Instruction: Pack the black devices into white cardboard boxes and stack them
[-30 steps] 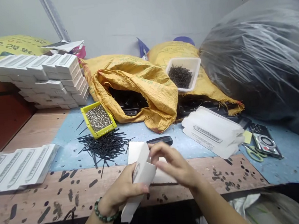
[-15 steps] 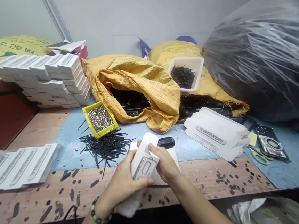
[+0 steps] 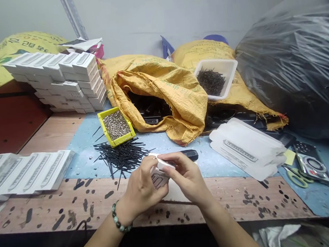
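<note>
Between my hands is a small white printed box (image 3: 158, 179), its end turned toward me. My left hand (image 3: 141, 187) wraps around the box's left side. At its end flap, the fingers and thumb of my right hand (image 3: 188, 177) pinch the white card. Much of the box is hidden behind my fingers. Just behind my right hand lies a black elongated tool-like piece (image 3: 190, 154). A white sheet or flat carton (image 3: 178, 193) lies on the table under my hands. To the left, a pile of thin black sticks (image 3: 121, 156) spreads on the blue mat.
Finished-looking white boxes (image 3: 32, 171) lie in a row at left; more are stacked (image 3: 76, 83) behind. A yellow tray (image 3: 103, 125) holds small metal parts. Behind are an orange sack (image 3: 176, 95) and a white tub (image 3: 232, 75). Flat cartons (image 3: 246, 149), scissors (image 3: 297, 178) and a black bag (image 3: 289, 74) are right.
The box has tipped so that its end faces me, and its tall raised flap is now folded down under my fingers. The whole view has shifted slightly.
</note>
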`<state>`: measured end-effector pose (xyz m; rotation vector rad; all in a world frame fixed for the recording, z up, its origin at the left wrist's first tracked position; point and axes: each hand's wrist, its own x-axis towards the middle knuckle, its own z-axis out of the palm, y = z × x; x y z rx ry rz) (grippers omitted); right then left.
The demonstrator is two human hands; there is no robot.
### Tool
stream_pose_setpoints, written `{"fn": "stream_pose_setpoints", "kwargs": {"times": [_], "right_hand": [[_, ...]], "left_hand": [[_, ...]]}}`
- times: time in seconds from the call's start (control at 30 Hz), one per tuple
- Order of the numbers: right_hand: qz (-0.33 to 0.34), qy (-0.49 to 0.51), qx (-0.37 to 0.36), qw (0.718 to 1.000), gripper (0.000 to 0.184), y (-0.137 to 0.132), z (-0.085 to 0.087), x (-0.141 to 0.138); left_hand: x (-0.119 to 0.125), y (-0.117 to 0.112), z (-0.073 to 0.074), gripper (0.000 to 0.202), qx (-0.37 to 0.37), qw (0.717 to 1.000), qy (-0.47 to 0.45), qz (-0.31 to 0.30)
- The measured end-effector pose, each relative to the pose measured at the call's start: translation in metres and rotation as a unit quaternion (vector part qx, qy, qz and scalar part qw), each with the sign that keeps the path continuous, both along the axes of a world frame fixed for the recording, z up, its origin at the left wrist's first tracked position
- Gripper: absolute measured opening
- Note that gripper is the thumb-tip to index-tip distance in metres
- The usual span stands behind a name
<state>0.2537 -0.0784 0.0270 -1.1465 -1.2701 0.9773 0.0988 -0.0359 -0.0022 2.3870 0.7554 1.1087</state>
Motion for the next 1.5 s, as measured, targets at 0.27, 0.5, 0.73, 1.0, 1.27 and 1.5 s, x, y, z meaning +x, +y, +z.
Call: {"fn": "stream_pose_setpoints", "kwargs": {"times": [0.27, 0.5, 0.73, 1.0, 1.27, 1.5], "right_hand": [[0.002, -0.017, 0.049, 0.999, 0.022, -0.005, -0.009, -0.014], [-0.261, 0.185, -0.008, 0.947, 0.018, 0.023, -0.020, 0.005], [0.008, -0.339, 0.005, 0.941, 0.034, 0.013, -0.047, 0.011], [-0.206, -0.156, 0.051, 0.965, 0.057, 0.036, -0.034, 0.044], [0.032, -0.194, 0.108, 0.974, 0.032, 0.069, -0.028, -0.032], [0.066, -0.557, -0.024, 0.828, 0.015, 0.101, -0.065, -0.036]], "left_hand": [[0.001, 0.006, 0.002, 0.054, -0.011, 0.999, -0.046, 0.018], [-0.018, 0.010, 0.006, 0.109, -0.046, 0.992, -0.089, 0.078], [-0.034, 0.006, -0.002, 0.064, -0.172, 0.940, -0.291, 0.051], [-0.048, 0.018, -0.014, 0.049, -0.180, 0.951, 0.154, 0.198], [-0.068, 0.028, -0.007, 0.054, -0.122, 0.945, 0.123, 0.278], [-0.112, 0.030, 0.002, 0.037, -0.265, 0.873, 0.120, 0.391]]}}
